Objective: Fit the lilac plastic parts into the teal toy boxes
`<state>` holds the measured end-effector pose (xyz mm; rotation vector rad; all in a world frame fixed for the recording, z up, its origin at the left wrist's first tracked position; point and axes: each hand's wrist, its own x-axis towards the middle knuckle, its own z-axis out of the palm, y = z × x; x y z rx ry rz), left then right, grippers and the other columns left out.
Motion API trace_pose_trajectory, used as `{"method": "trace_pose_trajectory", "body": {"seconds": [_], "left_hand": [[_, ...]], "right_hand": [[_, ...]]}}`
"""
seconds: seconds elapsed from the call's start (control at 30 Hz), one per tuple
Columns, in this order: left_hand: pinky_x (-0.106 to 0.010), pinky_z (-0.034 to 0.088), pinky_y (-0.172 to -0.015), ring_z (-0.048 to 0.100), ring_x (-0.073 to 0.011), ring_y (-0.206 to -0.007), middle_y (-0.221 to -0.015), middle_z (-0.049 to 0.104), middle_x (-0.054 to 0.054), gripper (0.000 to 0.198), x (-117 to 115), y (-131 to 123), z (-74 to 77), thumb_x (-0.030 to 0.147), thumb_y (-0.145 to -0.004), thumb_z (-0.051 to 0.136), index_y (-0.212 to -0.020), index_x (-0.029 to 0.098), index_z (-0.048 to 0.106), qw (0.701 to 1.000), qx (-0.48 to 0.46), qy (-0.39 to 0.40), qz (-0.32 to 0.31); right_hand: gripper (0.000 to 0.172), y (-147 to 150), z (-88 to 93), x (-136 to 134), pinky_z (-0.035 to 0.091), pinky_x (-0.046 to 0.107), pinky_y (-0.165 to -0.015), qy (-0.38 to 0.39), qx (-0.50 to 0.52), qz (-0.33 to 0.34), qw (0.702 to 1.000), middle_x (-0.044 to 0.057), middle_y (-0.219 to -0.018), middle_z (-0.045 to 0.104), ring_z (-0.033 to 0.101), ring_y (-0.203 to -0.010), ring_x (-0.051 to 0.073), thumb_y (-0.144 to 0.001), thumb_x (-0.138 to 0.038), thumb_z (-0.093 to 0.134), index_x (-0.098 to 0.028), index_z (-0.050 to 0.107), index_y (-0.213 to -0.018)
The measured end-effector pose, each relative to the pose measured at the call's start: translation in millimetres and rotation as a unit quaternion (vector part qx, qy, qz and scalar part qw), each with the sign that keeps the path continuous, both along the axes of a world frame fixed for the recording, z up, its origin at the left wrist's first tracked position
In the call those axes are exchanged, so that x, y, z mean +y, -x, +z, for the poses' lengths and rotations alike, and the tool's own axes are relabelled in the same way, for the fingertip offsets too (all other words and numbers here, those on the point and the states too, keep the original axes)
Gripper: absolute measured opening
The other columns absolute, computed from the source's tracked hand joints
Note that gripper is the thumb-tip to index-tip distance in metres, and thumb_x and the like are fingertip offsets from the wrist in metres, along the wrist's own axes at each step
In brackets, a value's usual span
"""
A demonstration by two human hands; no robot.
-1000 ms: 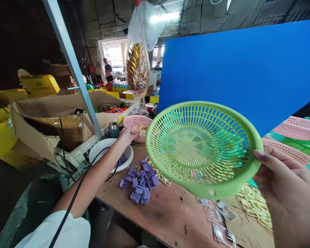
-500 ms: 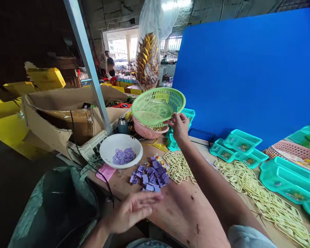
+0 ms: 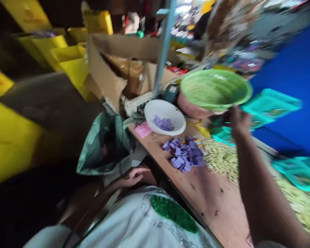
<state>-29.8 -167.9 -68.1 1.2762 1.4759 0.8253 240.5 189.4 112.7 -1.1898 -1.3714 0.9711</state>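
The view is tilted and smeared by motion. My right hand (image 3: 238, 120) reaches out over the wooden table (image 3: 196, 186) and grips the near rim of a green slotted basket (image 3: 215, 89), which sits on top of a pink basket (image 3: 192, 108). My left hand (image 3: 134, 175) hangs low beside the table's near edge, close to my white shirt, fingers loosely spread and holding nothing. A white bowl (image 3: 164, 117) with a few purple pieces stands left of the baskets. A heap of purple plastic pieces (image 3: 184, 155) lies in front of it.
Yellow plastic frames (image 3: 219, 156) and teal trays (image 3: 272, 103) cover the table's right side before a blue board (image 3: 294, 72). A green bag (image 3: 103, 144) hangs by the table's left end. Cardboard box (image 3: 119, 69), metal post (image 3: 162, 51) and yellow bins (image 3: 67, 58) stand behind.
The camera swung left and down, tilting the scene. My left hand dropped from above the table edge to beside my body. The green basket stays on the pink one in my right hand.
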Motion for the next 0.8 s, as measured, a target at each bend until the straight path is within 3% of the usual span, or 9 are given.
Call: {"method": "trace_pose_trajectory", "body": {"seconds": [0.1,0.17,0.3,0.37,0.47,0.53,0.63,0.73,0.8], "left_hand": [[-0.036,0.059,-0.104,0.079,-0.0266,-0.105,-0.11,0.085,-0.007,0.03,-26,32,-12.9,0.014,-0.084,0.06,-0.103,0.017,0.084,0.995,0.042,0.063,0.065],[-0.036,0.061,-0.097,0.079,-0.0251,-0.097,-0.099,0.085,-0.005,0.029,-43,56,-14.7,0.012,-0.081,0.06,-0.097,0.018,0.083,0.989,0.076,0.085,0.093],[-0.035,0.062,-0.087,0.078,-0.0221,-0.086,-0.098,0.084,-0.007,0.029,-56,104,-5.9,0.02,-0.083,0.06,-0.104,0.019,0.079,0.975,0.149,0.084,0.144],[-0.034,0.062,-0.078,0.075,-0.0199,-0.073,-0.098,0.083,-0.008,0.033,-54,127,-1.0,0.026,-0.089,0.053,-0.109,0.017,0.077,0.965,0.18,0.082,0.173],[-0.04,0.061,-0.091,0.077,-0.0234,-0.089,-0.111,0.08,-0.013,0.043,-53,147,2.4,0.034,-0.096,0.044,-0.123,0.016,0.072,0.942,0.23,0.077,0.231],[-0.046,0.054,-0.108,0.072,-0.0303,-0.118,-0.13,0.075,-0.016,0.051,-56,146,1.1,0.042,-0.093,0.056,-0.136,0.017,0.065,0.93,0.252,0.082,0.253],[-0.051,0.04,-0.121,0.053,-0.0416,-0.146,-0.146,0.066,-0.021,0.075,-58,123,-4.0,0.042,-0.075,0.081,-0.142,0.015,0.062,0.939,0.22,0.153,0.216],[-0.048,0.045,-0.113,0.061,-0.0421,-0.137,-0.125,0.076,-0.022,0.043,-51,93,-6.8,0.035,-0.083,0.074,-0.118,0.01,0.074,0.959,0.157,0.166,0.17],[-0.046,0.05,-0.107,0.067,-0.0382,-0.128,-0.112,0.079,-0.015,0.025,-42,81,-5.7,0.037,-0.089,0.07,-0.104,0.018,0.078,0.976,0.106,0.122,0.147]], "right_hand": [[0.057,-11,1.2,-18,0.044,0.04,-0.053,-0.075,-0.1,-0.054,0.991,0.0,-0.051,0.05,0.052,-0.044,0.016,-0.089,-0.072,0.063,-0.026,0.055,-0.058],[0.053,-16,4.8,-42,0.039,0.038,-0.05,-0.092,-0.174,-0.007,0.98,0.001,-0.056,0.051,0.053,-0.045,0.018,-0.092,-0.071,0.062,-0.027,0.058,-0.063],[0.05,-22,12.4,-101,0.031,0.033,-0.048,-0.129,-0.315,0.091,0.936,0.001,-0.056,0.053,0.044,-0.045,0.017,-0.098,-0.07,0.053,-0.031,0.058,-0.067],[0.051,-24,11.6,-125,0.031,0.032,-0.047,-0.159,-0.36,0.116,0.912,0.0,-0.054,0.055,0.046,-0.044,0.017,-0.098,-0.07,0.052,-0.03,0.056,-0.068],[0.046,-26,4.5,-155,0.042,0.032,-0.05,-0.183,-0.348,0.151,0.907,0.0,-0.059,0.059,0.054,-0.049,0.017,-0.099,-0.063,0.059,-0.027,0.059,-0.072],[0.041,-26,-2.7,-172,0.044,0.031,-0.051,-0.18,-0.322,0.2,0.908,0.0,-0.062,0.059,0.055,-0.052,0.017,-0.102,-0.056,0.06,-0.026,0.06,-0.074],[0.035,-20,-14.4,-192,0.042,0.029,-0.051,-0.203,-0.306,0.271,0.89,0.0,-0.064,0.056,0.054,-0.052,0.015,-0.105,-0.044,0.059,-0.024,0.06,-0.076],[0.029,-12,-22.4,-204,0.039,0.027,-0.051,-0.263,-0.319,0.298,0.861,0.0,-0.068,0.058,0.053,-0.051,0.013,-0.106,-0.033,0.056,-0.023,0.06,-0.079],[0.027,-7,-25.3,-209,0.039,0.026,-0.05,-0.276,-0.325,0.315,0.848,0.0,-0.07,0.061,0.055,-0.051,0.012,-0.107,-0.026,0.051,-0.023,0.061,-0.083]]}}
